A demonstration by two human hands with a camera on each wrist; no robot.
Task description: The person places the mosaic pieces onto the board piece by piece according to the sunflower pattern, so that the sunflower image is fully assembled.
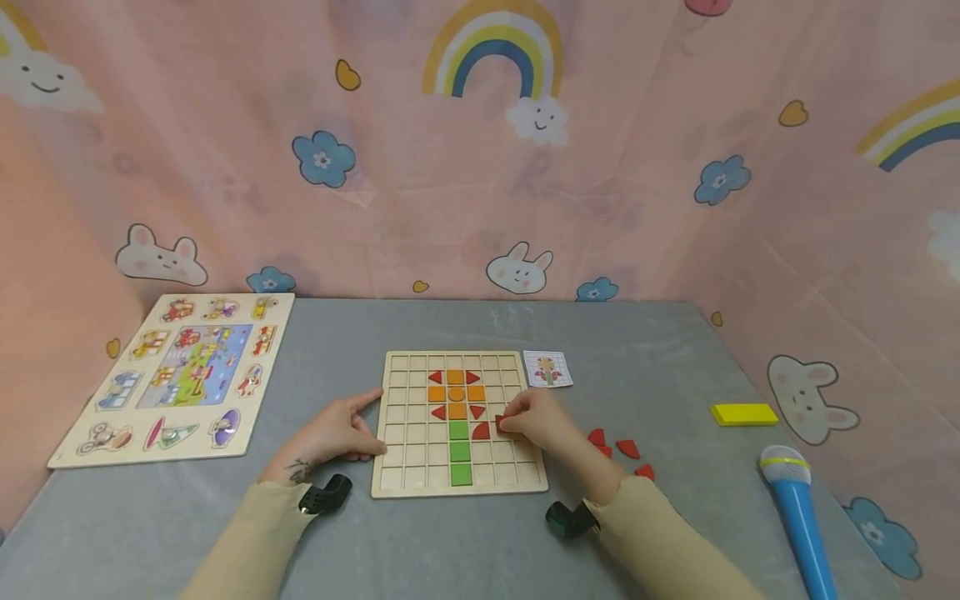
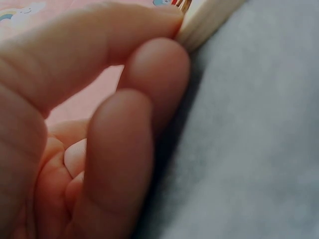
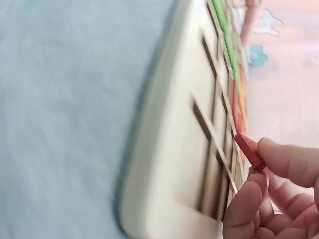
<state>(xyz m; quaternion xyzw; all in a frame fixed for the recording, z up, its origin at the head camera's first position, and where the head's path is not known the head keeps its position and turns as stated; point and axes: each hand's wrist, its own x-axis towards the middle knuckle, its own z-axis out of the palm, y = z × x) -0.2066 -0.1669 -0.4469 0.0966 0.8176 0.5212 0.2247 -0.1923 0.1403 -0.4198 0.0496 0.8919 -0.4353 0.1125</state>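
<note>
A wooden grid board (image 1: 408, 479) lies flat, holding orange squares, an orange circle (image 1: 457, 394), green squares (image 1: 460, 452), several red triangles and a red quarter circle (image 1: 481, 431). Along its left edge rests my left hand (image 1: 330, 432), index finger stretched out and thumb touching the side; its other fingers (image 2: 119, 149) bend inward. Over the board's right part, my right hand (image 1: 543, 419) pinches a small red piece (image 3: 249, 152) between thumb and fingertips, tilted close over the grid slots. The fingers partly hide its shape. Beside that forearm lie several loose red quarter-circle pieces (image 1: 627, 449).
A small pattern card (image 1: 547, 369) lies at the board's upper right corner. To the left is a picture puzzle board (image 1: 176, 375). A yellow block (image 1: 744, 414) and a blue toy microphone (image 1: 801, 517) lie at the right. A printed pink cloth (image 1: 450, 208) stands behind the grey table.
</note>
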